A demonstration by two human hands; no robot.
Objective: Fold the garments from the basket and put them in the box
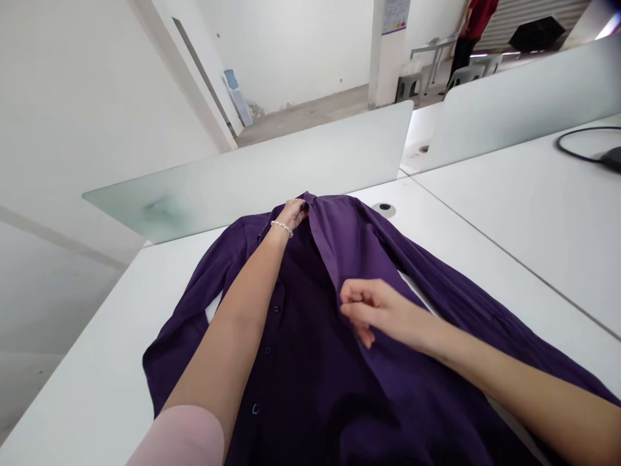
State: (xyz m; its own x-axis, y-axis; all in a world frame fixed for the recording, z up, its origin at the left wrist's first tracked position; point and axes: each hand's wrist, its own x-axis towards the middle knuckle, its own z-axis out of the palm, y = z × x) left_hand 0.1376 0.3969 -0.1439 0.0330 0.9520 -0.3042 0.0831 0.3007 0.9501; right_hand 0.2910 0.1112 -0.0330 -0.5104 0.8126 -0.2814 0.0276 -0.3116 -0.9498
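A dark purple button-up shirt (359,239) lies spread on a white desk, its collar at the far end and its front partly open. My left hand (294,212), with a beaded bracelet at the wrist, is closed at the collar, fingers pinching the cloth there; the fingertips are partly hidden. Lower down, my right hand (371,307) has its fingers curled, thumb and forefinger together at the edge of the shirt's right-side front panel. Small square buttons (255,409) run down the left-side front. One sleeve (184,323) falls to the left; the other sleeve (475,310) stretches to the right.
Frosted divider panels (272,178) stand along the desk's (116,349) far edge. A round cable hole (385,207) is beside the shirt. A black cable (577,155) lies far right. Beyond are a person in a red top (478,22), stools (466,76) and a water dispenser (237,97).
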